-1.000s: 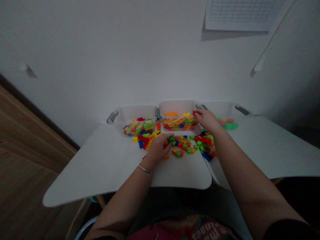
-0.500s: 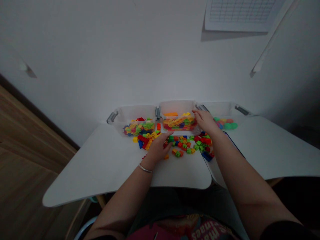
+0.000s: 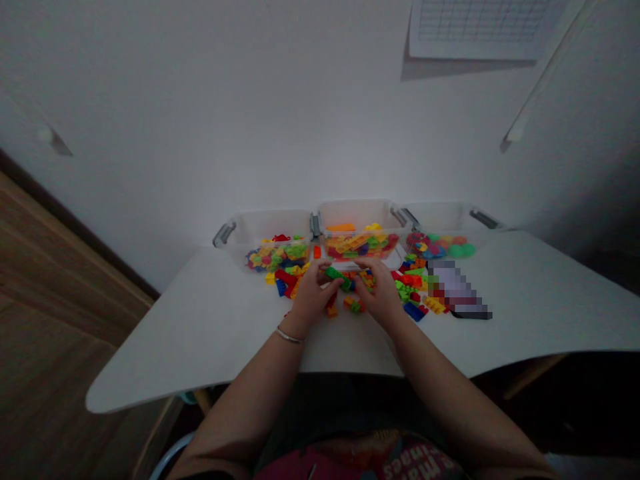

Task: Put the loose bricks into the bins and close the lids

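Observation:
My left hand [image 3: 311, 297], with a silver bracelet at the wrist, has its thumb and fingers around a green building brick [image 3: 334, 273] over the pile. My right hand [image 3: 381, 293] is just to the right, its thumb and forefinger apart and curved toward the same spot. Its thumb tip is close to a small blue brick [image 3: 353, 285]; whether they touch, I cannot tell. An orange and green cluster of bricks [image 3: 354, 305] lies below, between the hands. Red and yellow bricks [image 3: 287, 280] lie left of my left hand, partly covered by it.
Three clear boxes stand along the wall: a left box [image 3: 273, 220] with gear-like pieces, a middle box [image 3: 357, 212] with bricks, a right box [image 3: 437, 215] with coloured balls. A phone [image 3: 457, 290], pixelated, lies right of more loose bricks [image 3: 413, 283] on the white table [image 3: 200, 333].
My right hand has come from the front of the middle box down and left to the pile, beside my left hand. The phone and right-hand bricks are now uncovered. My left hand has barely moved.

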Demonstrator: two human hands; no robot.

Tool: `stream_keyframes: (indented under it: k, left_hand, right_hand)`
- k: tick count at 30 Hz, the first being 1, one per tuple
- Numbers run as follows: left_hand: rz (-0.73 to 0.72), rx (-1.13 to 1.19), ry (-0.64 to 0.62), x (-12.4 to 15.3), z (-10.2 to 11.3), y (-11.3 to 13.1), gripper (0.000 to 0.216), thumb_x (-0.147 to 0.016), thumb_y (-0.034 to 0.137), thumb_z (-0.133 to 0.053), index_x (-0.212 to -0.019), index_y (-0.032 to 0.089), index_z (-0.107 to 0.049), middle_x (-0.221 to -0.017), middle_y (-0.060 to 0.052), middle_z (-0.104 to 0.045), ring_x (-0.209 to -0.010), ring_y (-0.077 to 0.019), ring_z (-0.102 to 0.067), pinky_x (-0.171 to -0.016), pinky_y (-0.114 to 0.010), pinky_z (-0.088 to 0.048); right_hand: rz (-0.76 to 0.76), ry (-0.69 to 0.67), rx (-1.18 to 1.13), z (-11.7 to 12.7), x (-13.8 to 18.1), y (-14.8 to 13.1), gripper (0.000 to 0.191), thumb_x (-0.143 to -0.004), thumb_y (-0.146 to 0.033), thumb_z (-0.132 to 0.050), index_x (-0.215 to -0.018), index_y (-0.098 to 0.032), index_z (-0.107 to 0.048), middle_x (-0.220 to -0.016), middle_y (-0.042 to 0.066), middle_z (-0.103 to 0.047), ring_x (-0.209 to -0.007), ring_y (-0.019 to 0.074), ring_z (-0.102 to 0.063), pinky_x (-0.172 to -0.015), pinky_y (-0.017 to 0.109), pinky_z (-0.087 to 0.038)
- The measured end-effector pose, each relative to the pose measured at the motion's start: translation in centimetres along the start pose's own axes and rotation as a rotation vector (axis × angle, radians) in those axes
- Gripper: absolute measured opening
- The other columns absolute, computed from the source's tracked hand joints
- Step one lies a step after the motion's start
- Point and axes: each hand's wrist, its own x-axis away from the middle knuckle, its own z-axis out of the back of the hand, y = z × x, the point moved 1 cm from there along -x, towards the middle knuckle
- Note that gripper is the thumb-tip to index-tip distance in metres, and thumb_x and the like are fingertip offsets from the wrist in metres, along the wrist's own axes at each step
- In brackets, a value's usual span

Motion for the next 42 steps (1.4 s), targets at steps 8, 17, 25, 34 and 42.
stream_keyframes:
  k: [8,17,25,34,42]
  left_hand:
    - [-0.027,-0.191,-0.015,0.0,0.1,0.9,0.023,-0.077,0.027,-0.068,-0.096,0.019,-0.058,-0.092,-0.003,-0.065,-0.080,-0.0164,-0.065,-0.072,-0.030,-0.053]
    - [0.003,-0.326,-0.093,0.2,0.2,1.0,0.018,-0.086,0.036,-0.057,-0.093,0.020,-0.059,-0.082,-0.001,-0.066,-0.076,-0.0173,-0.063,-0.070,-0.030,-0.049]
    - [-0.001,-0.358,-0.096,0.2,0.1,0.6,0.019,-0.086,0.036,-0.059,-0.095,0.020,-0.060,-0.086,-0.003,-0.069,-0.080,-0.0183,-0.065,-0.074,-0.031,-0.051]
    - [-0.092,-0.289,-0.078,0.4,0.3,0.5,0.026,-0.092,0.029,-0.047,-0.113,0.019,-0.057,-0.106,-0.008,-0.068,-0.092,-0.0181,-0.066,-0.084,-0.033,-0.053]
    - [-0.127,-0.361,-0.054,1.0,1.3,-0.1,0.017,-0.089,0.021,-0.048,-0.101,0.019,-0.061,-0.102,-0.007,-0.069,-0.097,-0.0192,-0.064,-0.088,-0.035,-0.053]
  right_hand:
    - [0.034,-0.190,0.092,-1.6,1.6,0.7,0.030,-0.084,-0.026,-0.056,-0.113,-0.022,-0.061,-0.108,0.011,-0.068,-0.101,0.0287,-0.061,-0.091,0.048,-0.047]
    - [-0.093,-0.240,-0.045,-1.7,1.7,1.6,0.027,-0.084,-0.019,-0.051,-0.108,-0.024,-0.063,-0.108,0.007,-0.069,-0.101,0.0234,-0.063,-0.090,0.042,-0.050]
    - [-0.107,-0.215,-0.073,-1.5,1.8,1.2,0.020,-0.085,-0.025,-0.053,-0.103,-0.022,-0.064,-0.103,0.008,-0.068,-0.095,0.0213,-0.064,-0.083,0.037,-0.051]
    - [-0.237,-0.052,-0.075,-0.2,0.0,1.5,0.027,-0.083,-0.031,-0.056,-0.109,-0.022,-0.060,-0.107,0.008,-0.068,-0.085,0.0207,-0.066,-0.079,0.038,-0.053]
    - [-0.110,0.351,0.081,4.5,-5.9,3.7,0.028,-0.082,-0.026,-0.055,-0.107,-0.021,-0.064,-0.108,0.008,-0.068,-0.091,0.0212,-0.065,-0.086,0.040,-0.052]
